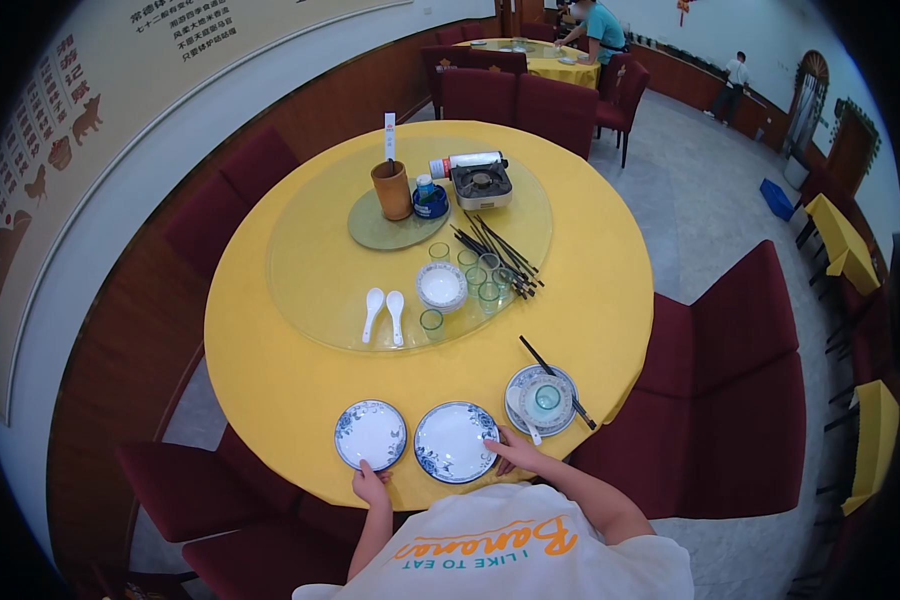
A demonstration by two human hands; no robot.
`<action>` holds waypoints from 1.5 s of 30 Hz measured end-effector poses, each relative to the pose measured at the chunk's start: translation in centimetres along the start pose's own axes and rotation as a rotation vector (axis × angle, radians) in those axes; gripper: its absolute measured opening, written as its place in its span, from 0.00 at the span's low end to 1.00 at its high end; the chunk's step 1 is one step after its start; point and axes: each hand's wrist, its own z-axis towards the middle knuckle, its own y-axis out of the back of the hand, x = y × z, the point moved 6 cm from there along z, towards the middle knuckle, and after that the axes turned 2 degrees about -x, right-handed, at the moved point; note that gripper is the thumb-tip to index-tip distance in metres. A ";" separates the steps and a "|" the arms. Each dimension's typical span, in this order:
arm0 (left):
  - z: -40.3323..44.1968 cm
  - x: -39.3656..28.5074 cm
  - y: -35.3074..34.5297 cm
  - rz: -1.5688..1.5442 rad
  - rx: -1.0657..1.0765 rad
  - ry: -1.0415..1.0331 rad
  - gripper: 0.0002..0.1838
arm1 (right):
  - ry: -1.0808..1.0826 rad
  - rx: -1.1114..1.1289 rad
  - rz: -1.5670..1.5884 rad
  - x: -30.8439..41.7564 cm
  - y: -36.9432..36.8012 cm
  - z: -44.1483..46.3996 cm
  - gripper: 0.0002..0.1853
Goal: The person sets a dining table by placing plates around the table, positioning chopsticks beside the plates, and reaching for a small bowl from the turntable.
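A white plate with a blue floral rim (370, 434) lies near the table's front edge. My left hand (372, 484) pinches its near rim, thumb on top, other fingers partly hidden. Beside it is a second blue-rimmed plate (455, 442). My right hand (511, 451) holds that one by its right edge, the thumb over the rim. Just right of this hand is a place setting: a blue-patterned plate (566, 421) bearing a bowl, a green-tinted glass (548, 398) and a white spoon (533, 430). Black chopsticks (538, 354) lie slanted across its edge.
On the glass turntable (315, 255) are two white spoons (395, 315), stacked bowls (440, 284), several glasses (488, 292), loose chopsticks (500, 250), a wooden holder (391, 192) and a portable stove (481, 184). Red chairs (740, 400) surround the yellow-covered table (595, 230). Two people stand farther back.
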 end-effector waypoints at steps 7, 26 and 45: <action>0.3 0.2 0.1 0.007 -0.023 0.002 0.20 | -0.056 -0.055 -0.103 2.0 -0.1 -0.5 0.40; 0.6 0.7 0.1 0.002 -0.024 -0.009 0.20 | 0.006 -0.043 -0.102 0.9 0.0 0.6 0.38; 0.3 0.4 0.0 0.000 -0.013 -0.007 0.20 | 0.001 -0.047 -0.101 0.7 0.0 0.7 0.37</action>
